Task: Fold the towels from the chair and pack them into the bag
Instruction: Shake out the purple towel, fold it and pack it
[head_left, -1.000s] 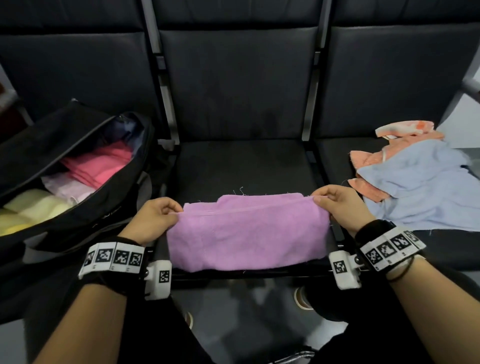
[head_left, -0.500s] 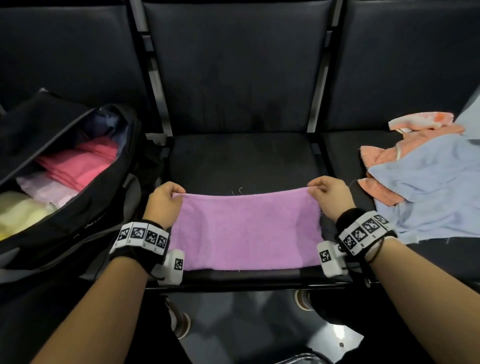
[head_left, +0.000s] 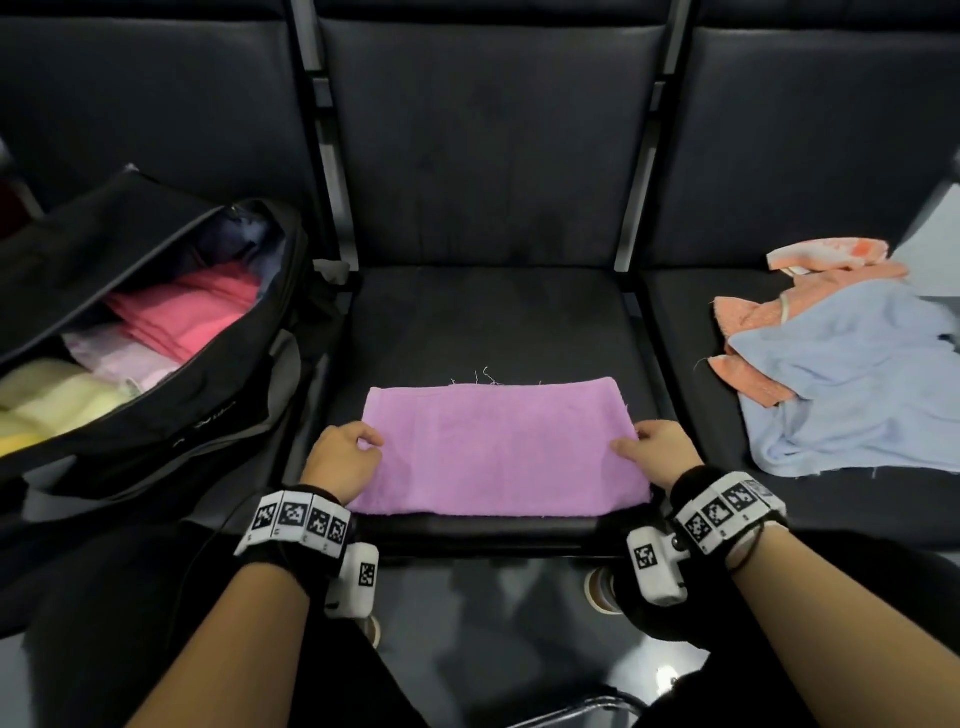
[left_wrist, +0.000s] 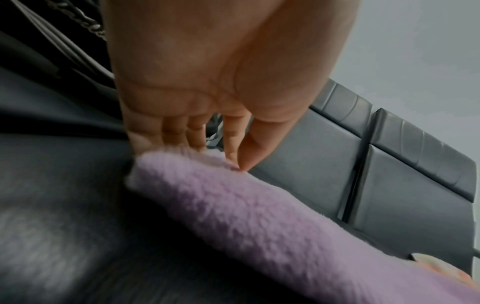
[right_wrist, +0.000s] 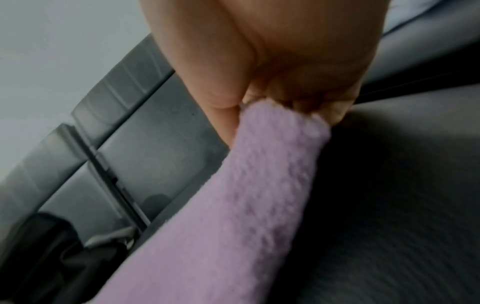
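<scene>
A purple towel (head_left: 498, 447), folded into a flat band, lies on the front half of the middle seat (head_left: 493, 322). My left hand (head_left: 345, 457) pinches its left edge, thumb on top. My right hand (head_left: 657, 449) pinches the right edge the same way. The left wrist view shows fingers and thumb closing on the purple towel (left_wrist: 259, 216). In the right wrist view the thumb and curled fingers clamp the purple towel's end (right_wrist: 259, 185). The open black bag (head_left: 208, 431) stands on the left seat, holding folded pink (head_left: 187, 312), pale pink and yellow (head_left: 52, 400) towels.
A light blue towel (head_left: 841, 384) lies crumpled over an orange towel (head_left: 753, 312) on the right seat. Metal frame bars separate the dark seats. Below the seat's front edge are my legs and a glossy dark floor.
Both hands slid from the towel's far corners back along its sides to the middle of each edge. The towel now lies flat on the seat.
</scene>
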